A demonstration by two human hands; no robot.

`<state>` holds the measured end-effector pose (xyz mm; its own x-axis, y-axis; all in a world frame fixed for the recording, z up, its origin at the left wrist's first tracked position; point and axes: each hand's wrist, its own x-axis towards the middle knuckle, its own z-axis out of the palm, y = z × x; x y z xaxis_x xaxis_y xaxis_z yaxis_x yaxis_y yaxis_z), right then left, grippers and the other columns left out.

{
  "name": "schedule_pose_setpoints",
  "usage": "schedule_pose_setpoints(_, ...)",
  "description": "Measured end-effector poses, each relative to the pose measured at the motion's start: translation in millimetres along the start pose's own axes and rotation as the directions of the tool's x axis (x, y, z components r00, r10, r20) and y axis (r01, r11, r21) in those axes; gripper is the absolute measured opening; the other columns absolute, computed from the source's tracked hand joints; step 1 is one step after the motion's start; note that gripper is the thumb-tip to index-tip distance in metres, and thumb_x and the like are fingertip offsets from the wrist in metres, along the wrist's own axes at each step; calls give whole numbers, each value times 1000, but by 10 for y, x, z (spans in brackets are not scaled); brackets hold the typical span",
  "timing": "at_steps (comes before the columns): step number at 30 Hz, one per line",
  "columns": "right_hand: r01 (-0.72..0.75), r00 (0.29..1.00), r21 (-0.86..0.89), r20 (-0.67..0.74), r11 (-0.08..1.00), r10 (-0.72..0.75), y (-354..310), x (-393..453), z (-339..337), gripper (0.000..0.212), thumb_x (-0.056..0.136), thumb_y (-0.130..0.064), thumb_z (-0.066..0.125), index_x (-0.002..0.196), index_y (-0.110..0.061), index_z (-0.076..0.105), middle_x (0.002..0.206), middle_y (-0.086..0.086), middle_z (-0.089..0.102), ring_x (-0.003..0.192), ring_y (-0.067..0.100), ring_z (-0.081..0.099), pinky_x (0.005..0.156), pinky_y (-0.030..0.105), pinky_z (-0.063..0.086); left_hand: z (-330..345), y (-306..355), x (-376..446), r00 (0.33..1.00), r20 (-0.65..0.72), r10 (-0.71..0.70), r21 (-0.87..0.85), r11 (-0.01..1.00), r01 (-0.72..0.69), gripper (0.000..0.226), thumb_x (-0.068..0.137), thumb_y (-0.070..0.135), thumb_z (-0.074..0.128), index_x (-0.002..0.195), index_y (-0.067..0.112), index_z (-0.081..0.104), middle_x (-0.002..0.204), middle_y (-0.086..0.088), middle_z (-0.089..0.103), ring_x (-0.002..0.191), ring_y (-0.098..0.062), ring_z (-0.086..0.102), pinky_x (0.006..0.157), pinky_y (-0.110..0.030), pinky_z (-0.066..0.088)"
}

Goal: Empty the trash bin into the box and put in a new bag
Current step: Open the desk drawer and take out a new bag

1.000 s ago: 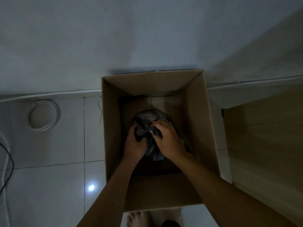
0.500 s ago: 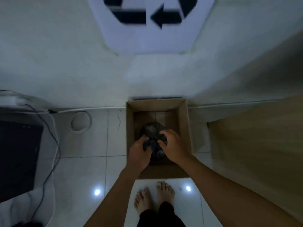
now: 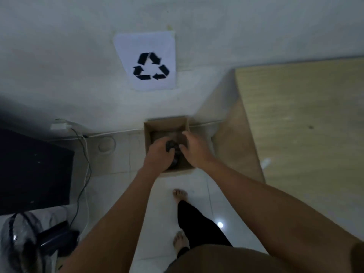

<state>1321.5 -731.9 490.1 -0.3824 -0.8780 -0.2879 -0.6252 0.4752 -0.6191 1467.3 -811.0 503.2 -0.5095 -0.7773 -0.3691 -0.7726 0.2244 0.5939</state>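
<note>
1. Head view: a cardboard box (image 3: 148, 133) stands open on the tiled floor (image 3: 167, 194), its far side against the wall (image 3: 59, 56).
2. A dark trash bag (image 3: 171, 146) sits inside the box, mostly hidden by both hands.
3. Left hand (image 3: 160, 156): fingers curled around the near left part of the bag, gripping it.
4. Right hand (image 3: 194, 149): fingers bent over the right side of the bag; cannot tell whether they pinch it or only rest on it, the frame is blurred.
5. A paper sign (image 3: 148, 61) with a recycling symbol is on the wall above the box.
6. A wooden table (image 3: 305, 125) stands just right of the box; a black panel (image 3: 33, 172) and cables (image 3: 83, 174) lie well to the left.
7. Two bare feet (image 3: 180, 195) stand on the floor, near the box's front edge.
</note>
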Motion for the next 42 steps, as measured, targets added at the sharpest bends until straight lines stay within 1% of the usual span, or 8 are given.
schedule_pose_setpoints(3, 13, 995, 9, -103, 1000, -12, 31, -526, -370, 57, 99, -33, 61, 150, -14, 45, 146, 12, 54, 133, 31, 52, 109, 43, 46, 102, 375, -410, 996, -14, 88, -9, 996, -88, 46, 93, 22, 61, 138, 17, 56, 138, -8, 60, 127, -29, 55, 106, -41, 47)
schedule_pose_setpoints(7, -13, 991, 64, -133, 998, 21, 332, -1207, -822, 57, 99, -28, 60, 151, -12, 44, 146, 14, 54, 132, 31, 53, 108, 43, 45, 383, 936, -890, 985, -4, 175, 56, 983, -175, 50, 91, 29, 61, 140, 25, 53, 146, 0, 53, 134, -26, 49, 107, -45, 47)
schedule_pose_setpoints(10, -47, 987, 103, -150, 994, 63, 709, -1649, -1216, 61, 96, -40, 50, 151, -14, 44, 146, 12, 53, 132, 30, 52, 107, 45, 46, 647, 1442, -1164, 959, -42, 281, 74, 958, -278, 48, 93, 29, 61, 140, 25, 53, 145, -1, 53, 133, -26, 49, 105, -44, 47)
schedule_pose_setpoints(12, -55, 980, 120, -184, 991, 77, 1001, -1944, -1513, 57, 99, -37, 51, 151, -15, 43, 146, 11, 52, 133, 29, 50, 106, 44, 46, 862, 1845, -1324, 934, -57, 353, 110, 932, -346, 46, 92, 27, 61, 138, 22, 56, 142, -3, 56, 131, -28, 50, 105, -41, 45)
schedule_pose_setpoints(17, -108, 935, 168, -317, 980, 158, 1998, -2635, -2197, 50, 102, -30, 54, 149, -18, 45, 144, 8, 52, 133, 26, 49, 107, 38, 43, 1694, 2935, -1577, 892, 5, 451, 116, 886, -449, 44, 93, 22, 60, 136, 25, 56, 143, 2, 57, 133, -24, 48, 111, -40, 42)
schedule_pose_setpoints(24, -186, 905, 165, -355, 969, 234, 3551, -3524, -3171, 51, 102, -32, 52, 149, -15, 44, 144, 10, 52, 132, 30, 49, 108, 44, 44, 3172, 4281, -1891, 846, 77, 528, 125, 836, -534, 50, 93, 23, 64, 142, 23, 57, 149, -3, 55, 141, -25, 45, 114, -40, 38)
schedule_pose_setpoints(36, -347, 821, 280, -370, 895, 435, 6071, -3865, -4851, 51, 101, -32, 55, 149, -19, 42, 145, 9, 51, 135, 29, 48, 111, 46, 43, 5161, 6754, -1502, 735, 221, 641, 69, 742, -667, 45, 92, 24, 60, 137, 26, 59, 143, 4, 57, 130, -22, 51, 109, -38, 43)
schedule_pose_setpoints(42, -407, 807, 272, -341, 872, 483, 7081, -3873, -5717, 52, 102, -32, 55, 151, -19, 42, 147, 7, 50, 137, 26, 46, 113, 43, 40, 5974, 7771, -1258, 738, 282, 613, 20, 765, -644, 42, 92, 22, 59, 134, 25, 60, 141, 5, 58, 129, -21, 51, 108, -37, 43)
